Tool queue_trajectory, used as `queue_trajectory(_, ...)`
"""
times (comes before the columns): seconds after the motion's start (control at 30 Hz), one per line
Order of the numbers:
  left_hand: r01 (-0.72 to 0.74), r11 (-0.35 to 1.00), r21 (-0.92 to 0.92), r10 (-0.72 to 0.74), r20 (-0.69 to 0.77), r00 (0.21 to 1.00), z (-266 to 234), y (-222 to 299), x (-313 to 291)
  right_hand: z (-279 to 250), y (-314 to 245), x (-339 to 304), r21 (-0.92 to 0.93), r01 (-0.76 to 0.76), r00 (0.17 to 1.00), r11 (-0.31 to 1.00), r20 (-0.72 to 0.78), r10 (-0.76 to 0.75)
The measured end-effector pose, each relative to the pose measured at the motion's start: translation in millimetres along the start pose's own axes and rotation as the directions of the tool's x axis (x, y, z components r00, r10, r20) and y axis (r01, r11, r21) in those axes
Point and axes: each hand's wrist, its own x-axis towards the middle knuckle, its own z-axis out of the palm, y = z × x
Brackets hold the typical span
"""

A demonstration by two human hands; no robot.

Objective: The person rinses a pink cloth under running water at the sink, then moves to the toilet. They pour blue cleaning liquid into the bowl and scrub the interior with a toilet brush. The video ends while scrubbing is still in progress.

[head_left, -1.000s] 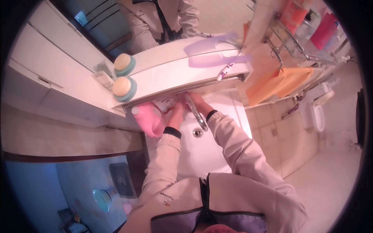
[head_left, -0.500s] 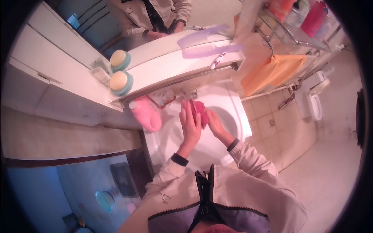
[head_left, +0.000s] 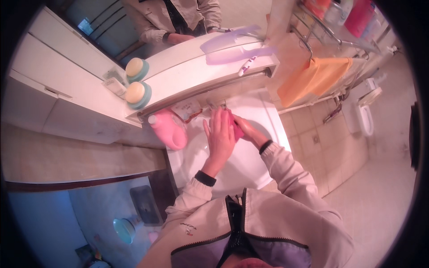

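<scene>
I could see a white mirror shelf (head_left: 176, 79) bearing a round teal tub with a cream lid (head_left: 138, 95), a small pale carton (head_left: 115, 86), a translucent purple comb (head_left: 237, 56) and a purple-and-white toothbrush (head_left: 247, 66). Below it, I made out a pink handled bottle (head_left: 169, 130) and a printed plastic packet (head_left: 187, 110) on the white washbasin's (head_left: 273, 117) back left corner. On my right, a chrome wire rack (head_left: 338, 41) carried several bottles, one magenta (head_left: 359, 18).

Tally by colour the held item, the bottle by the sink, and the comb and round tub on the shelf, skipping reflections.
Pink: 2 (held item, bottle)
Purple: 1 (comb)
Teal and cream: 1 (round tub)
Total: 4
</scene>
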Motion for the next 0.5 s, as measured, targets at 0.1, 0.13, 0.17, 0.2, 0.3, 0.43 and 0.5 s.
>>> queue_trajectory(0.1, 0.126, 0.989, -0.073, -0.128, -0.027, 0.991, 6.1, -15.0, 0.2, 8.0, -11.3, -5.4, -0.189, 0.099, 0.994, 0.977, 0.066, -0.088)
queue_trajectory(0.13, 0.167, 0.976, -0.136, -0.175, -0.048, 0.983, 8.3, -17.6, -1.4, 12.9, -13.8, -10.8, -0.308, 0.17, 0.985, 0.936, 0.084, -0.151)
queue_trajectory(0.17, 0.16, 0.964, -0.213, -0.191, -0.132, 0.973, 11.4, -18.4, -2.9, 18.7, -16.6, -17.4, -0.442, 0.245, 0.968, 0.863, 0.068, -0.241)
queue_trajectory(0.2, 0.212, 0.94, -0.268, -0.249, -0.111, 0.962, 14.9, -16.3, -7.9, 24.5, -14.5, -30.6, -0.514, 0.245, 0.954, 0.822, -0.026, -0.3)
queue_trajectory(0.3, 0.524, 0.023, -0.851, -0.506, 0.442, 0.741, 31.5, -3.3, -21.2, 47.3, -15.6, -52.4, -0.622, 0.342, 0.911, 0.704, 0.034, -0.412)
queue_trajectory(0.43, 0.23, -0.365, -0.902, -0.518, 0.402, 0.755, 52.8, -9.3, -5.8, 73.9, -44.3, -10.8, -0.84, 0.542, 0.544, -0.044, 0.39, -0.743)
queue_trajectory(0.5, 0.255, -0.353, -0.9, -0.467, 0.406, 0.786, 55.5, -20.8, 7.3, 75.8, -54.4, 7.1, -0.803, 0.543, 0.716, 0.247, 0.288, -0.636)
